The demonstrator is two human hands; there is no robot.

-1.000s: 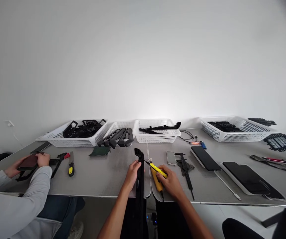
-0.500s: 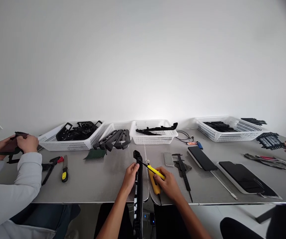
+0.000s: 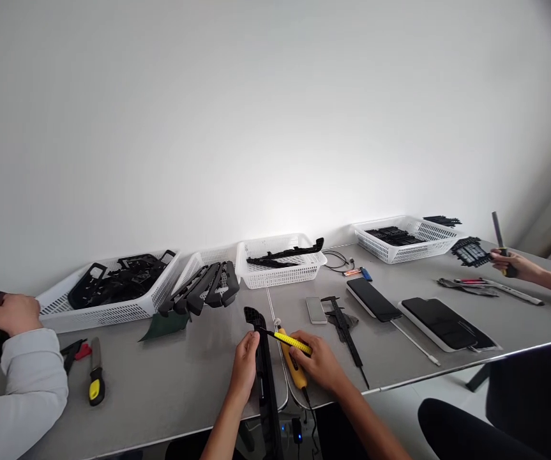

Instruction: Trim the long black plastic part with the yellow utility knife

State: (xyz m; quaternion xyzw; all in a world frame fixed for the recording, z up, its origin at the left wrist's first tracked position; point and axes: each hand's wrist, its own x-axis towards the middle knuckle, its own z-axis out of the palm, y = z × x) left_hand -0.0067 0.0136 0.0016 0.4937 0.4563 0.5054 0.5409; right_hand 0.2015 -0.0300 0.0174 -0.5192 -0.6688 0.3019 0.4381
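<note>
With left hand (image 3: 243, 364), pinching long black part (image 3: 266, 390) near its upper end, across front edge of surface (image 3: 174, 377). Rightward, pinching yellow tool (image 3: 294, 342) in right hand (image 3: 322, 363), dark tip at part, over orange tool (image 3: 296, 372).

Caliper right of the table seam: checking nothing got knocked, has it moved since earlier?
No; the black caliper keeps its place against the table seam, though the view has shifted.
</note>
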